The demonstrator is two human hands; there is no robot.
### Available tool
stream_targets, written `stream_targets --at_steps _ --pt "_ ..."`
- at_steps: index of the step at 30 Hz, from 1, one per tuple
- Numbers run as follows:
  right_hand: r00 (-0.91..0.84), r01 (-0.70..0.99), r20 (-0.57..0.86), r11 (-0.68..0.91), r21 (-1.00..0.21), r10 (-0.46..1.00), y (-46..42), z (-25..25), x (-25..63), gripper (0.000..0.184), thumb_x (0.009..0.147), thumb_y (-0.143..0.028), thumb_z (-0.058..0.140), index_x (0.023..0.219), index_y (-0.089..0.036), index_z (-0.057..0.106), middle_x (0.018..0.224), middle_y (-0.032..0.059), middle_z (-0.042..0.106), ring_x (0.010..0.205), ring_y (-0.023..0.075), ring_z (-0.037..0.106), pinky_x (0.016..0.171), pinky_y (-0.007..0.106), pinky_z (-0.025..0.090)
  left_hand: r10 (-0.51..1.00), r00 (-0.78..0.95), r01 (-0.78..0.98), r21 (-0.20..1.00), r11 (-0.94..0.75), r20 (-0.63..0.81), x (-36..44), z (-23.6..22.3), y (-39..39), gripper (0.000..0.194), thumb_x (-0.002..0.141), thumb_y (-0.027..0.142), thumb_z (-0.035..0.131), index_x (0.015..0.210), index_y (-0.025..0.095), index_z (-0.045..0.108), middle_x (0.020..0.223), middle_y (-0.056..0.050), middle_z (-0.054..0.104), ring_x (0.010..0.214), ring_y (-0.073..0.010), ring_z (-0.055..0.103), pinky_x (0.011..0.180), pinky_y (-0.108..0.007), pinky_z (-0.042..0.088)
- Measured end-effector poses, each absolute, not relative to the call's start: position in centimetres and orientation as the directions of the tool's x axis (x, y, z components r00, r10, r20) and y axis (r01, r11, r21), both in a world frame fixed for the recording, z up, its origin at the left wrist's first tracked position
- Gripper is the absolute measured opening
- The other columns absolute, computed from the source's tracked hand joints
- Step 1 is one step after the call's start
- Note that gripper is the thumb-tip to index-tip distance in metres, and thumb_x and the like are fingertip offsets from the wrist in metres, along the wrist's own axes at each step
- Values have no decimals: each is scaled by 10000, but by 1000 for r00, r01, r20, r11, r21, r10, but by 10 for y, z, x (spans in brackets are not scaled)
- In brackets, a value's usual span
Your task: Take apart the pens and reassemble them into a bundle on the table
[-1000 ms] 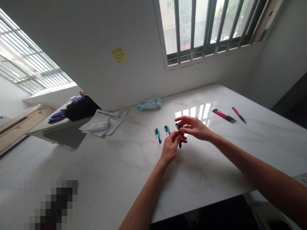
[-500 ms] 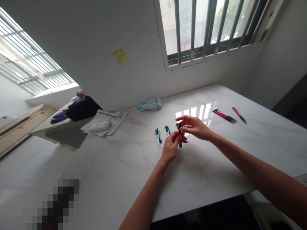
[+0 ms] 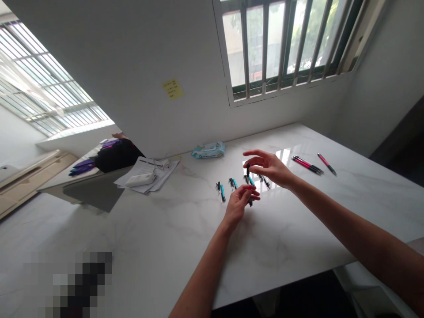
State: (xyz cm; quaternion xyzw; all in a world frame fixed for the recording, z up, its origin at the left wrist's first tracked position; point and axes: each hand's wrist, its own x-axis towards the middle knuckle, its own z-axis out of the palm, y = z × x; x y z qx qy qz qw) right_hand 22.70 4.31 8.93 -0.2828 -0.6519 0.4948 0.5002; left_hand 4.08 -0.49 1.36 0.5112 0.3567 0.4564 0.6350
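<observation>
My left hand is closed on a red pen barrel whose black grip points down below the fingers. Just above it, my right hand pinches a small black pen part between thumb and fingers, apart from the barrel. Pens taken to pieces lie in a row around the hands: a teal barrel with black bits beside it, a second teal barrel, and a third teal barrel partly behind my left hand. Further small dark and clear parts lie under my right hand.
Several whole red-and-black pens lie together at the right, with a single red pen beside them. A wipes pack rests against the wall. Papers with a white device lie at the left of the marble table.
My right hand has moved slightly up, away from my left hand, and the black part is now separate from the red barrel. The view has shifted slightly.
</observation>
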Motion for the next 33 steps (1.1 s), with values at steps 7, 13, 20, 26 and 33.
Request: stream_targets --at_steps 7,13,20,26,33 --pt "-44 -95 455 450 -888 889 87 102 267 503 822 -404 804 1268 -218 664 1092 71 762 983 207 725 883 371 603 955 296 -192 981 31 27 38 8 -2 386 888 503 757 1055 156 732 977 -105 740 952 -207 710 974 -375 526" --pt "148 579 281 147 -802 948 110 32 328 261 879 -341 702 1057 -173 792 1023 103 797 781 211 735 776 361 579 967 254 -191 980 54 -3 37 12 -1 387 870 501 767 1050 159 736 980 -99 738 923 -198 705 938 -359 536" --pt "16 798 215 117 -591 976 113 -15 326 224 875 -220 686 1059 -187 808 1019 90 815 786 204 736 777 297 549 965 262 -154 986 69 -27 38 10 0 367 875 494 757 1043 168 735 970 -92 737 903 -191 700 920 -354 536" --pt "-31 834 203 137 -535 979 111 -16 319 209 872 -251 705 1046 -189 803 999 83 810 812 218 734 728 287 524 967 252 -140 988 63 -26 37 10 2 374 880 496 752 1054 166 735 962 -91 735 892 -187 690 907 -349 535" --pt "-6 809 255 155 -567 967 108 -20 315 370 879 -302 700 1228 -184 729 1083 94 789 767 202 720 703 296 525 968 248 -138 988 70 -34 38 11 2 356 876 484 752 1044 171 731 951 -84 735 868 -181 690 873 -332 528"
